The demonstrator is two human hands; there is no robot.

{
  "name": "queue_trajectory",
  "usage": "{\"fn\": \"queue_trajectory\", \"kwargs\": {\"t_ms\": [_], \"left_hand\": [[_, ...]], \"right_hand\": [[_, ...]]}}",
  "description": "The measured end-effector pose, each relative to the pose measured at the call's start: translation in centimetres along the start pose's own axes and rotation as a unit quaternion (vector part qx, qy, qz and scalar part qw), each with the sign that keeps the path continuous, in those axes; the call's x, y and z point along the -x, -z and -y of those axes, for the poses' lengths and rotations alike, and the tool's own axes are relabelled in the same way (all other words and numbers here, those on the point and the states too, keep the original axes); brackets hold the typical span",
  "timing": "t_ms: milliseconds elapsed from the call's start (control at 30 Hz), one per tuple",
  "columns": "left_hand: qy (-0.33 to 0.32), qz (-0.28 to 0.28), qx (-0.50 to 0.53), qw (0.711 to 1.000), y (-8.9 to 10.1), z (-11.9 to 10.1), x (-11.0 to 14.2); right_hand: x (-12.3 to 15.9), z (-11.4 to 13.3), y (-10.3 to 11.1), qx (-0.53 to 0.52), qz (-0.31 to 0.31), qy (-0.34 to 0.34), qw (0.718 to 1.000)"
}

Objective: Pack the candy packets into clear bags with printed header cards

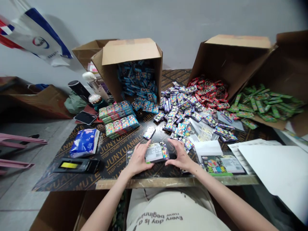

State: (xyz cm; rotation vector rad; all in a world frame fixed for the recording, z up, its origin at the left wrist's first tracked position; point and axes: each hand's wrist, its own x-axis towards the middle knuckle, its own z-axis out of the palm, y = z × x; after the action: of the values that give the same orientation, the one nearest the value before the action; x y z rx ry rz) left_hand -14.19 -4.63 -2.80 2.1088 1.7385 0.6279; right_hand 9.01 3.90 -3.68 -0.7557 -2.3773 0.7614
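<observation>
Loose packets (180, 109) blocking forward reach

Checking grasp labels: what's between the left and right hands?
In the head view, a colourful printed packet with a white label lies between the left hand and the right hand.

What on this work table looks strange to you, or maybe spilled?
The cardboard box lies tipped on its side, with blue packets spilling onto the black plywood table. Red packets, green packets and purple packets also lie in loose heaps, not stacked.
</observation>
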Motion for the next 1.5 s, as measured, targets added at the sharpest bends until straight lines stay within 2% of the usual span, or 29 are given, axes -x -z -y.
{"fn": "queue_trajectory", "kwargs": {"t_ms": [33,100,167,200,300,333,400,533,633,733,900,1067,1233,1333,1400,1467,1500], "left_hand": [[0.005,-0.008,0.002,1.000,0.1,0.1,-0.1],[0.011,-0.015,0.007,1.000,0.1,0.3,-0.2],[0.018,-0.017,0.011,1.000,-0.1,0.6,-0.3],[0.024,-0.017,0.012,0.999,-0.3,0.7,-0.3],[0.042,-0.006,0.003,0.999,-1.2,1.0,-0.6],[0.045,0.002,0.000,0.999,-1.5,1.0,-0.8],[0.042,0.014,-0.006,0.999,-2.2,0.8,-1.0],[0.041,0.016,0.004,0.999,-3.0,0.5,-1.2],[0.058,0.024,0.017,0.998,-3.3,0.6,-1.3],[0.073,0.034,0.026,0.996,-3.4,0.9,-1.4],[0.075,0.035,0.037,0.996,-3.3,1.0,-1.4],[0.071,0.025,0.041,0.996,-3.1,0.9,-1.5],[0.059,0.013,0.057,0.996,-3.2,1.0,-1.3],[0.076,-0.038,0.121,0.989,-2.7,0.9,-1.4],[0.122,-0.104,0.220,0.962,-1.7,0.5,-1.9],[0.182,-0.144,0.363,0.902,-0.5,-0.2,-2.6],[0.209,-0.134,0.440,0.863,0.0,-0.7,-3.1]], "right_hand": [[0.0,0.2,-0.2,-0.004,-0.006,-0.004,1.000],[-0.4,0.8,-0.3,-0.023,0.030,-0.003,0.999],[-1.6,0.9,-0.2,-0.034,0.068,0.008,0.997],[-2.6,0.7,-0.1,-0.027,0.060,0.006,0.998],[-7.6,-0.9,0.1,0.068,-0.021,-0.033,0.997],[-9.6,-1.6,0.0,0.118,-0.025,-0.044,0.992],[-13.8,-2.9,-0.4,0.217,0.021,-0.055,0.974],[-21.0,-4.3,-1.6,0.273,0.061,-0.052,0.959],[-24.6,-4.7,-2.4,0.302,0.068,-0.070,0.948],[-26.5,-5.2,-2.8,0.321,0.074,-0.103,0.938],[-26.5,-6.1,-3.0,0.321,0.094,-0.116,0.935],[-25.4,-5.6,-2.3,0.274,0.096,-0.109,0.951],[-24.6,-4.0,0.5,0.185,0.007,-0.106,0.977],[-22.5,-2.7,2.7,0.107,-0.005,-0.085,0.991],[-20.2,-1.6,3.8,0.055,0.022,-0.062,0.996],[-17.3,-0.6,4.3,-0.032,0.088,-0.026,0.995],[-15.8,-0.1,4.3,-0.086,0.128,-0.010,0.988]]}}
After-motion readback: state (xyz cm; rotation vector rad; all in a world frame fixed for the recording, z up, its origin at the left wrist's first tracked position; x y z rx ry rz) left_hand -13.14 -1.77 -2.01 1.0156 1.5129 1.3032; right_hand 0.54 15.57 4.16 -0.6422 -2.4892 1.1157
